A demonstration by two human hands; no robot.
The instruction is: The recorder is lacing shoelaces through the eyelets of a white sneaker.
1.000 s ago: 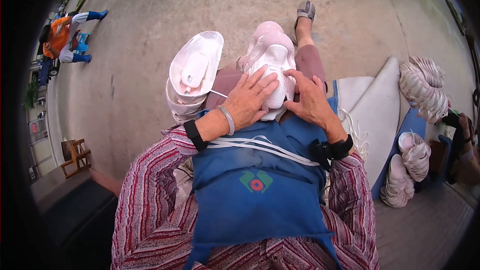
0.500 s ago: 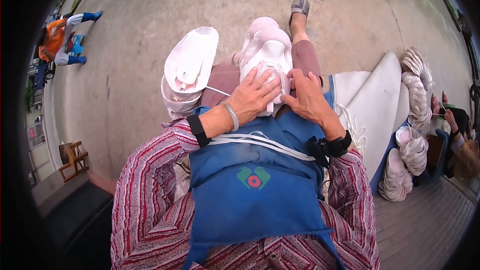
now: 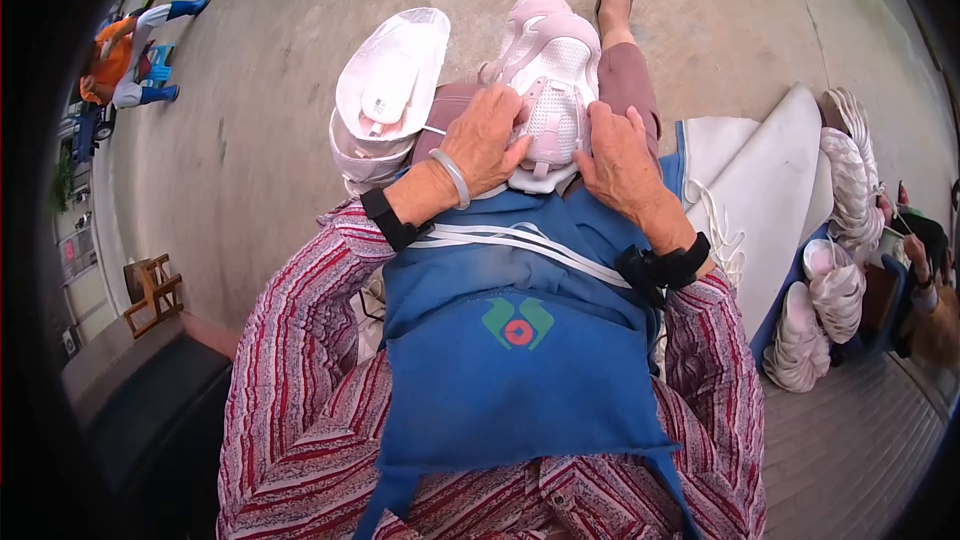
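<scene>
The person sits with a pale pink shoe upper (image 3: 550,75) lying on the lap, toe pointing away from the body, and both hands rest on it. The left hand (image 3: 490,140) lies flat over the near left side of the upper, fingers spread and curled lightly onto its mesh centre panel; it presses rather than pinches. The right hand (image 3: 618,155) sits against the upper's right edge, fingers stretched forward and close together along the side; whether the thumb hooks underneath cannot be told, since it is hidden. A thin white thread (image 3: 432,130) seems to run from beside the left hand's knuckles out toward a stack of white shoe pieces (image 3: 385,105) just left of that hand, balanced on the left knee. To the right of the right hand, well apart, lie a white sheet (image 3: 770,190) and rows of more finished pale uppers (image 3: 845,180) on the floor. A blue apron (image 3: 520,340) covers the lap below both wrists. As a judgement, the likeliest trouble is the upper sliding off the sloped thighs, because it is only pressed down, not gripped; a push from either hand could tip it toward the feet. The stack by the left hand looks unsteady too, and a sideways sweep of the left elbow or a tug on the thread could topple it onto the concrete floor (image 3: 280,140). A taut thread might also snag under the left fingers.
</scene>
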